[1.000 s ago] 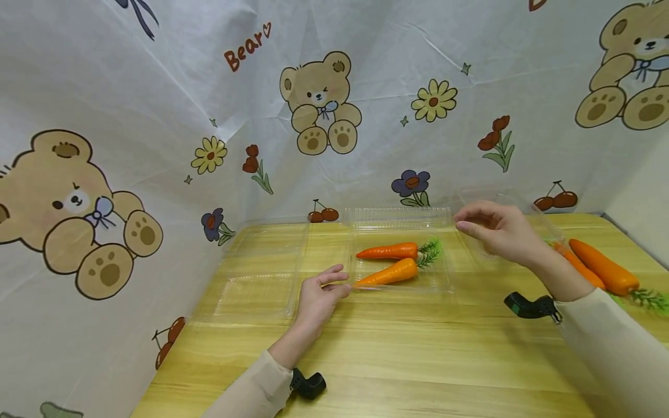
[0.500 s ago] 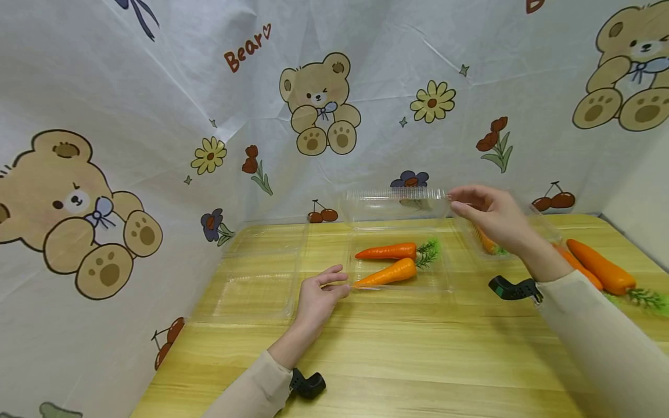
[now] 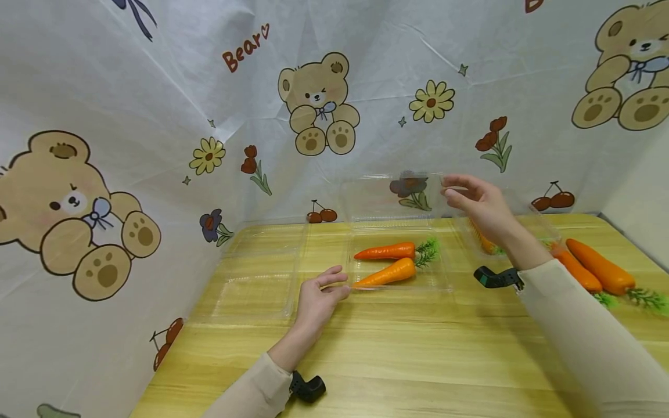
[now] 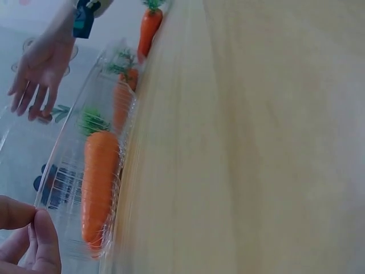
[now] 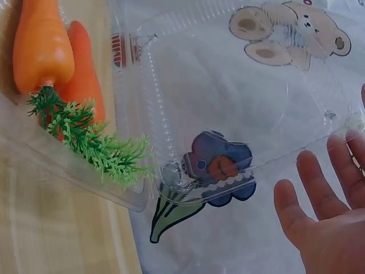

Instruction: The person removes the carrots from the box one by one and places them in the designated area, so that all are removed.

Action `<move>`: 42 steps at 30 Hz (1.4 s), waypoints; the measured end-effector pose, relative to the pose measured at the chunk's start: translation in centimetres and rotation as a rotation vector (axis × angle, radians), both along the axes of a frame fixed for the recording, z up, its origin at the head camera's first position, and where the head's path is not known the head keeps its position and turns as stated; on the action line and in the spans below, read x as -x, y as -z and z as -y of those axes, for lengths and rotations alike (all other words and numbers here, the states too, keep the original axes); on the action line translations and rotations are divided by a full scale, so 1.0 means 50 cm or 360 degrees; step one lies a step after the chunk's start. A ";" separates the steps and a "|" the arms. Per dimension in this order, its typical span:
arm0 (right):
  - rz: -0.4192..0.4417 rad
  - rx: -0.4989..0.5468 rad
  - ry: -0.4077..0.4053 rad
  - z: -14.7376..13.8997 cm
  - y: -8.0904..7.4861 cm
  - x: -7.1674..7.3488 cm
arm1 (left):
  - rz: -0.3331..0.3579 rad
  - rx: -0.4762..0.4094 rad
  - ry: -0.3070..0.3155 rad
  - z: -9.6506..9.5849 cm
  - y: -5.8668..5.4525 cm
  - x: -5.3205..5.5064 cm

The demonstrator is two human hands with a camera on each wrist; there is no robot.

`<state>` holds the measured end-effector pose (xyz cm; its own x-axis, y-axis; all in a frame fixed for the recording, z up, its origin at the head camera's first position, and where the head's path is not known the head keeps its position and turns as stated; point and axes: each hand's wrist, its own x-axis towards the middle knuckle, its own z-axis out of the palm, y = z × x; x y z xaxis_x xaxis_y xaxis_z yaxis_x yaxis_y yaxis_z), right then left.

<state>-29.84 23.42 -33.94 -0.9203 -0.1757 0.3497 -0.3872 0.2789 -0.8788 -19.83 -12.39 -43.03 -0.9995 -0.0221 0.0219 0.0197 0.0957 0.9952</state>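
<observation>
A clear plastic clamshell box [image 3: 399, 288] lies mid-table with its lid [image 3: 366, 194] raised along the back edge. Two orange carrots with green tops, one carrot [image 3: 387, 251] behind the other carrot [image 3: 389, 273], lie in its base. My left hand [image 3: 320, 299] is at the near left corner, thumb and fingertip pinching the rim in the left wrist view. At the lid's right edge is my right hand [image 3: 478, 206]; in the right wrist view its fingers [image 5: 319, 188] are fairly straight and spread, tips right at the edge.
Another clear box [image 3: 256, 319] stands open at the left. To the right a third clear box [image 3: 549, 223] holds a carrot [image 3: 486, 238]. Beside it, a large carrot [image 3: 601, 267] and a slimmer carrot [image 3: 577, 270] lie on the wooden table [image 3: 397, 360]. A bear-print cloth [image 3: 366, 35] hangs close behind.
The lid has swung up and back from low over the base to upright. My right hand has moved up and left with it. My left hand has stayed at the corner.
</observation>
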 end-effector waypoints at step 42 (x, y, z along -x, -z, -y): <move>0.0574 0.0207 -0.0040 0.044 0.066 0.070 | -0.0008 -0.0012 0.0019 -0.003 0.005 0.006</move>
